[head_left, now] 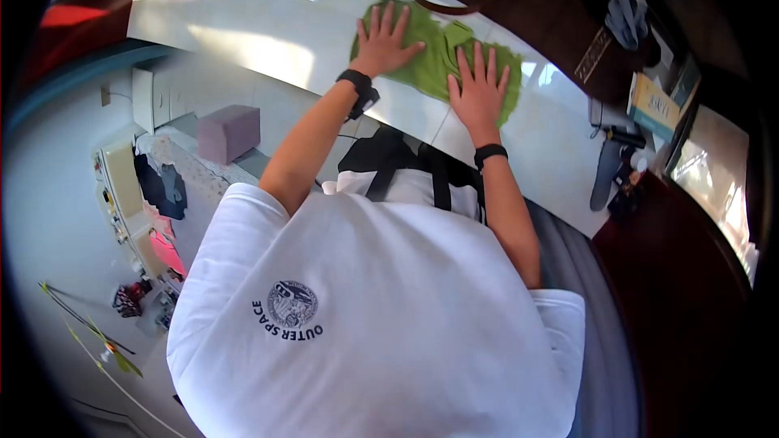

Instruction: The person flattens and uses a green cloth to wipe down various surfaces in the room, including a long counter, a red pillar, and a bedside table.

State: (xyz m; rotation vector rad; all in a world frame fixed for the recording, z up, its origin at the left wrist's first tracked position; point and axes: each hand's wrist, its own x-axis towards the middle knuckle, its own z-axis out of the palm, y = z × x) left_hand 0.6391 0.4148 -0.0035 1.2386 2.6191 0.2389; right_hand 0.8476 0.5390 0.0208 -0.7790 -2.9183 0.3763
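Note:
A crumpled green cloth [436, 49] lies spread on a glossy white tabletop [260, 12], with a raised fold in its middle. My left hand [383, 47] rests flat on the cloth's left part, fingers apart. On its right part lies my right hand [479, 91], also flat with fingers spread. Neither hand grips the cloth; both press on it from above. Black bands circle both wrists, and a dark device sits on the left one.
A brown bag [540, 12] with a looped handle stands just beyond the cloth. To the right are books [656, 107], grey-blue fabric [618, 2] and small dark items. A purple block-shaped seat [229, 134] is at left, and a dark red panel [673, 268] at lower right.

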